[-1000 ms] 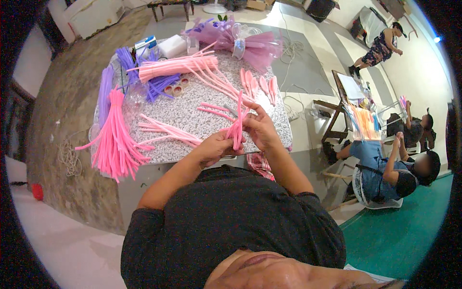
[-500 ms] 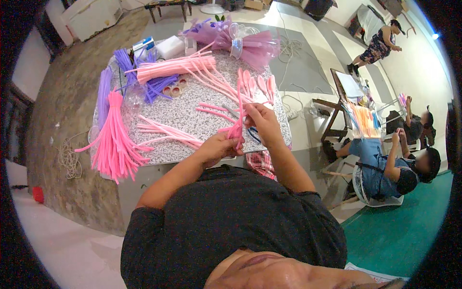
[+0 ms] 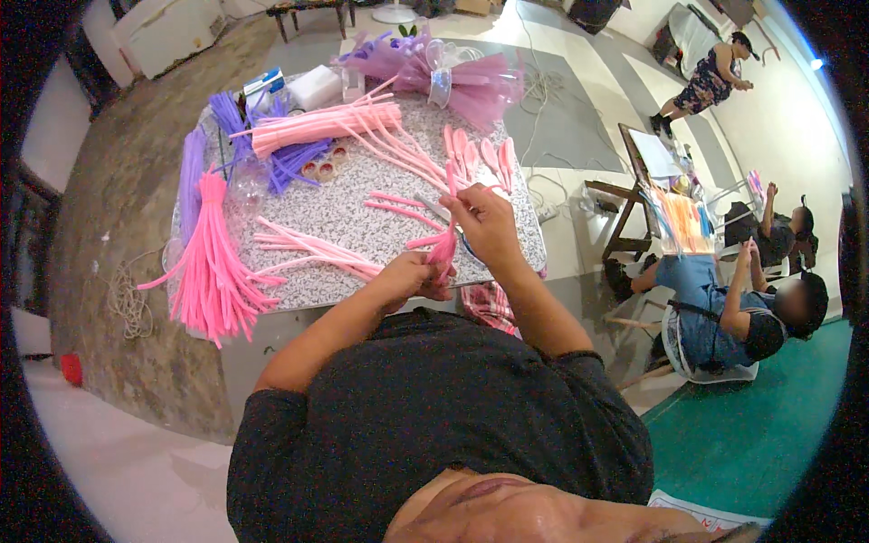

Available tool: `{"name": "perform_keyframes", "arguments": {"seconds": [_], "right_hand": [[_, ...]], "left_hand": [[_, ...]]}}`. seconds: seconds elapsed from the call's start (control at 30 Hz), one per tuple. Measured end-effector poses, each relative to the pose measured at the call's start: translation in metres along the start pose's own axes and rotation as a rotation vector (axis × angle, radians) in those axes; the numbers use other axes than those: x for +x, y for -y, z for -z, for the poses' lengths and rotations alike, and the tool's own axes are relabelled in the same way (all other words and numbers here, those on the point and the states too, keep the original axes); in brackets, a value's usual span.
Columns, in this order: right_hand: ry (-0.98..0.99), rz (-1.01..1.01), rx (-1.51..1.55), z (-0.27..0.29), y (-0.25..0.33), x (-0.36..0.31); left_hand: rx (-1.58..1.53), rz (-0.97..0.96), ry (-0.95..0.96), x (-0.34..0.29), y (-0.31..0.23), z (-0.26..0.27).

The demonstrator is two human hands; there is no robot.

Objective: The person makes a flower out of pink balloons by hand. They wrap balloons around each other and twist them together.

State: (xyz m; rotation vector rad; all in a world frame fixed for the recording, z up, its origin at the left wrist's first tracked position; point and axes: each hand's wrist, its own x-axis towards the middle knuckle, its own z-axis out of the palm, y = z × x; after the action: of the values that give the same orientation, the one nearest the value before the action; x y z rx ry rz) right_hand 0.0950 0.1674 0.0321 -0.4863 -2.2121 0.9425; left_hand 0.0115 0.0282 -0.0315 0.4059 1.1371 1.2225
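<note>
Close to the table's near edge, my left hand [image 3: 412,279] is closed around the lower part of several bright pink pipe cleaners [image 3: 444,246]. Just above and to its right, the fingers of my right hand [image 3: 489,224] pinch a stem of the same bunch, which stands up from my left fist. A grey blade, apparently of scissors [image 3: 432,207], lies partly hidden behind the right hand. Loose pink pipe cleaners [image 3: 403,211] lie left of it. Past the right hand rest several looped pink pipe-cleaner pieces [image 3: 462,151].
The speckled table [image 3: 348,190] also bears a fanned pink bundle [image 3: 213,262], pale pink stems [image 3: 312,246], a tied pink bundle [image 3: 326,127], purple stems [image 3: 193,181], tape rolls [image 3: 324,167] and a wrapped mauve bouquet [image 3: 475,86]. Seated people work at another table [image 3: 638,181] on the right.
My right hand has shifted slightly up and left along the held pipe cleaners. My left hand keeps its grip in nearly the same place.
</note>
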Motion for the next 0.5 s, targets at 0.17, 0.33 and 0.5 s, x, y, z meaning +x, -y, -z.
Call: {"name": "perform_keyframes", "arguments": {"seconds": [0.17,0.33,0.5], "right_hand": [[-0.034,-0.15,0.042,0.002,0.004,0.013],[-0.039,-0.082,0.031,0.001,0.007,0.013],[-0.02,-0.069,0.038,0.0,0.011,0.011]], "left_hand": [[0.021,-0.045,-0.018,0.003,0.005,0.003],[0.026,-0.1,0.064,-0.002,-0.01,-0.001],[0.068,-0.214,0.138,-0.004,-0.021,0.003]]}}
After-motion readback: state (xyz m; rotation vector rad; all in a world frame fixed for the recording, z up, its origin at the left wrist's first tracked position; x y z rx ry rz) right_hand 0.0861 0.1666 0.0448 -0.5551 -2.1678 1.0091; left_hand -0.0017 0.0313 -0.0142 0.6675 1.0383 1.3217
